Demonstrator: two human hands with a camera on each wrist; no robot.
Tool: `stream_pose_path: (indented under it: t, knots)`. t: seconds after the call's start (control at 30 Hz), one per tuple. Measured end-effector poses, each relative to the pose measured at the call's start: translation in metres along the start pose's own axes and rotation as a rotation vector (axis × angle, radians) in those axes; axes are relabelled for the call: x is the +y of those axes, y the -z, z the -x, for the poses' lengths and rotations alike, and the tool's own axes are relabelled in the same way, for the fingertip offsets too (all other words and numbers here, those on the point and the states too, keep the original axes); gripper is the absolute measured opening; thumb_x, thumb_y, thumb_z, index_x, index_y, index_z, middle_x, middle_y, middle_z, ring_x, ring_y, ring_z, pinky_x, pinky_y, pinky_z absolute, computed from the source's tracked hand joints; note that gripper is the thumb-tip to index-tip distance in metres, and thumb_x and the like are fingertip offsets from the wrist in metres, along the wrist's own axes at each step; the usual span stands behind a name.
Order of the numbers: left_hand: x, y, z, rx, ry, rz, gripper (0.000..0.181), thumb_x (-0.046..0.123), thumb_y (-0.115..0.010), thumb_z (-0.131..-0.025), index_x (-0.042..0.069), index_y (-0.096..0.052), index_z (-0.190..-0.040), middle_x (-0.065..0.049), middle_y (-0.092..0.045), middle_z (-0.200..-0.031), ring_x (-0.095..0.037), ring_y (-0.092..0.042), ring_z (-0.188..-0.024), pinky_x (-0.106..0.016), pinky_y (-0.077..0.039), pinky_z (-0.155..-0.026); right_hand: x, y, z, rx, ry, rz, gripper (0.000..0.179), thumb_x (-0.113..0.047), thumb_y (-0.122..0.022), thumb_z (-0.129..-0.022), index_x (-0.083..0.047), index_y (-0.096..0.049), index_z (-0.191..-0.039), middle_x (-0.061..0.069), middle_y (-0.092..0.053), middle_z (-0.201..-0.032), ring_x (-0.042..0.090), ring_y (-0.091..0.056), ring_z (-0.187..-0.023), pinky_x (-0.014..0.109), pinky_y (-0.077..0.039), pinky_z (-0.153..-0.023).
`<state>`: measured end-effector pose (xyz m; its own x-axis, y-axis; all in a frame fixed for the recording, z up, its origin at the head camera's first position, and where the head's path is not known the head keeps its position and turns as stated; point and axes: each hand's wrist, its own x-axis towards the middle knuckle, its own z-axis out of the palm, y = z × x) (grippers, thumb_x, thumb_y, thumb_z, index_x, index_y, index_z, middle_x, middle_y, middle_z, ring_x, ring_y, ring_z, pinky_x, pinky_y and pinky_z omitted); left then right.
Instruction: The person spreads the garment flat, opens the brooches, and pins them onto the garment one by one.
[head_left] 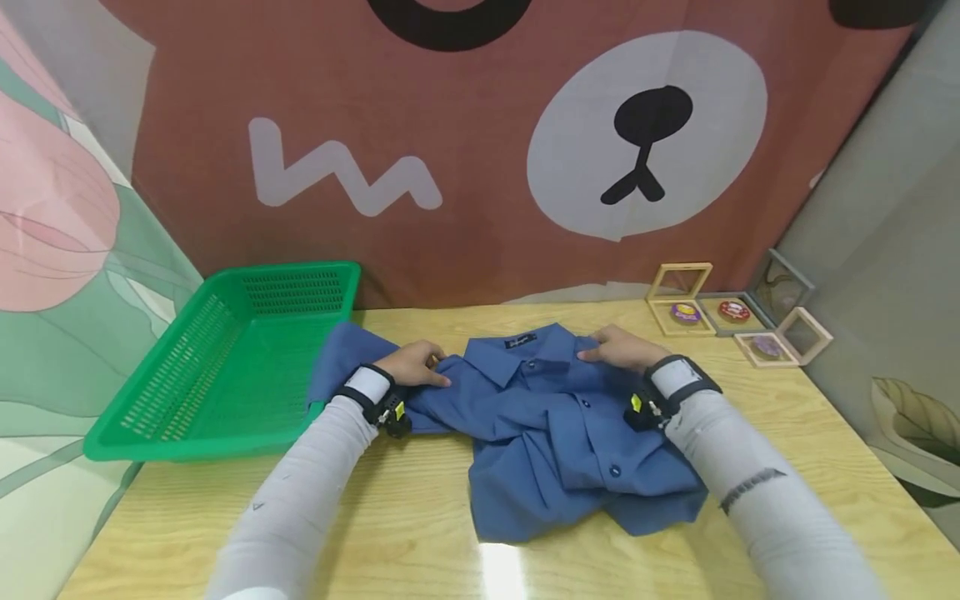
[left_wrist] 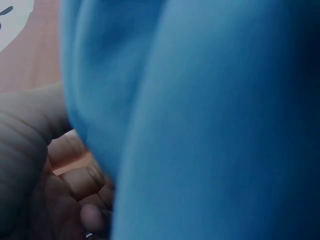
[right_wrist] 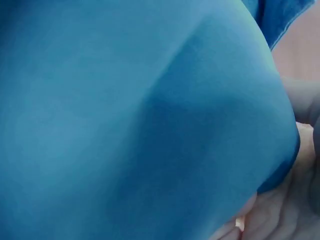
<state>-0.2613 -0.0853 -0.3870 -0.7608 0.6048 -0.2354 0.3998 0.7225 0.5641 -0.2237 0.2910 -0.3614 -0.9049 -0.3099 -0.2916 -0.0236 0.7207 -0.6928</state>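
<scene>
A blue button-up shirt (head_left: 525, 417) lies rumpled on the table, collar at the far side and dark buttons down its front. My left hand (head_left: 416, 364) grips the shoulder left of the collar, and one sleeve (head_left: 348, 354) trails over the green basket's near right edge. On the other side, my right hand (head_left: 618, 347) holds the right shoulder, thumb on top of the cloth. Blue fabric (left_wrist: 200, 125) fills most of the left wrist view, with curled fingers behind it. Cloth (right_wrist: 150, 125) likewise hides much of the hand in the right wrist view.
A green plastic basket (head_left: 112, 446) with slotted walls stands at the left of the wooden table (head_left: 420, 517). Several small open frames, such as a wooden one (head_left: 678, 300), hold round items at the back right. A bear-print cloth (head_left: 480, 250) hangs behind.
</scene>
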Motion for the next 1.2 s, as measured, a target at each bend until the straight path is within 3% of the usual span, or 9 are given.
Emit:
stream_pose_path:
  t: [0.1,0.23,0.4,0.47,0.63,0.73,0.87,1.07,1.2]
  knots:
    - [0.002,0.003,0.012,-0.033,-0.039,0.012,0.026,0.021,-0.071,-0.092,0.011,-0.056,-0.074,0.005,-0.041,-0.064,-0.010,-0.040,-0.059,-0.024,-0.035,-0.060,-0.009,0.002,0.019,0.012,0.000,-0.004,0.029,-0.021,-0.056,-0.101,0.005,-0.067,-0.107,0.017,-0.065,-0.099,0.031,-0.060,-0.100,0.047,-0.049,-0.092]
    - [0.017,0.013,0.031,-0.035,-0.109,-0.018,0.035,0.020,-0.065,-0.096,0.015,-0.045,-0.068,0.005,-0.035,-0.063,-0.009,-0.037,-0.058,-0.023,-0.034,-0.060,-0.025,0.010,0.049,0.070,0.005,-0.025,0.038,-0.024,-0.053,-0.104,0.004,-0.061,-0.127,0.025,-0.061,-0.125,0.041,-0.056,-0.118,0.057,-0.044,-0.101]
    - [0.052,0.038,0.058,0.110,-0.177,-0.104,0.027,0.022,-0.063,-0.097,0.013,-0.051,-0.075,0.003,-0.042,-0.068,-0.012,-0.044,-0.063,-0.026,-0.037,-0.062,-0.045,0.019,0.087,0.207,0.067,-0.048,0.033,-0.026,-0.051,-0.104,0.002,-0.064,-0.118,0.019,-0.064,-0.112,0.026,-0.058,-0.099,0.040,-0.045,-0.088]
    - [0.070,0.049,0.066,0.186,-0.215,-0.133,0.027,0.022,-0.063,-0.098,0.012,-0.050,-0.076,0.001,-0.041,-0.068,-0.014,-0.045,-0.064,-0.028,-0.037,-0.063,-0.053,0.023,0.103,0.290,0.081,-0.063,0.037,-0.029,-0.050,-0.105,0.003,-0.063,-0.119,0.021,-0.063,-0.115,0.027,-0.057,-0.101,0.040,-0.044,-0.088]
    - [0.112,0.071,0.083,0.357,-0.312,-0.170,0.026,0.020,-0.064,-0.097,0.009,-0.049,-0.079,-0.003,-0.040,-0.070,-0.017,-0.044,-0.064,-0.030,-0.036,-0.064,-0.066,0.034,0.134,0.459,0.107,-0.177,0.053,-0.035,-0.046,-0.106,0.002,-0.048,-0.142,0.025,-0.052,-0.139,0.036,-0.049,-0.124,0.066,-0.038,-0.101]
    - [0.134,0.079,0.094,0.409,-0.377,-0.170,0.019,0.018,-0.065,-0.096,0.008,-0.054,-0.085,-0.004,-0.042,-0.072,-0.017,-0.045,-0.066,-0.030,-0.037,-0.064,-0.070,0.039,0.147,0.579,0.150,-0.209,0.046,-0.033,-0.048,-0.105,-0.003,-0.052,-0.140,0.006,-0.060,-0.130,0.020,-0.054,-0.119,0.049,-0.045,-0.103]
    - [0.158,0.089,0.105,0.456,-0.475,-0.173,0.017,0.016,-0.065,-0.096,0.006,-0.054,-0.087,-0.005,-0.041,-0.073,-0.016,-0.043,-0.066,-0.029,-0.036,-0.065,-0.075,0.043,0.163,0.729,0.265,-0.297,0.024,-0.023,-0.053,-0.103,-0.012,-0.064,-0.122,-0.017,-0.063,-0.106,0.003,-0.056,-0.097,0.013,-0.046,-0.078]
    - [0.188,0.121,0.111,0.585,-0.588,-0.180,0.013,0.011,-0.066,-0.095,0.002,-0.059,-0.090,-0.007,-0.045,-0.076,-0.018,-0.043,-0.069,-0.029,-0.036,-0.066,-0.087,0.050,0.169,0.778,0.497,-0.658,0.020,-0.014,-0.060,-0.099,-0.003,-0.068,-0.113,0.002,-0.061,-0.097,0.014,-0.054,-0.090,0.014,-0.048,-0.073]
    - [0.203,0.138,0.115,0.650,-0.616,-0.162,0.010,0.011,-0.067,-0.095,0.001,-0.064,-0.092,-0.007,-0.048,-0.077,-0.018,-0.045,-0.071,-0.028,-0.035,-0.067,-0.092,0.051,0.170,0.780,0.574,-0.777,0.022,-0.012,-0.062,-0.097,0.004,-0.067,-0.111,0.005,-0.057,-0.087,0.016,-0.055,-0.081,0.017,-0.050,-0.065]
